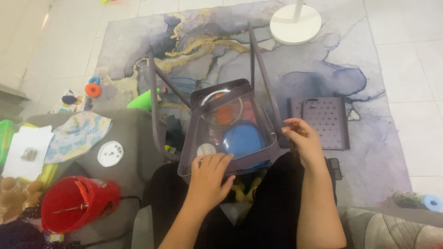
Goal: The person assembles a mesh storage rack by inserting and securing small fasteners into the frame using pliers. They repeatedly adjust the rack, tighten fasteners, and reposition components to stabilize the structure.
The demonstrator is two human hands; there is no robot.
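- On the person's lap, a dark grey metal frame (229, 163) with tray-like walls lies tipped on its side, its thin legs (263, 69) reaching away over the patterned rug (300, 78).
- The left hand (208, 182) lies flat on the near rim of the frame, fingers (217, 161) spread and lightly curled over the edge, pressing rather than clasping.
- The right hand (302, 140) is at the frame's right side, fingers closed around a small brownish piece; what that piece is cannot be told, nor whether it touches the frame leg.
- Through the frame's open bottom show a blue round lid (243, 140), a clear glass bowl (223, 110) with something orange-red in it, and a small white disc (206, 149).
- To the right on the rug lies a flat dark perforated panel (323, 121), well apart from the frame.
- At the left, on a grey cushion (134, 133), rest a white round plate (110, 153) and a colourful cloth (76, 133).
- Nearer, at lower left, a red bucket (74, 203) lies tilted with a thin tool inside.
- A white round stand base (295, 24) sits at the far edge of the rug, and an orange ring toy (92, 90) lies at its left edge.
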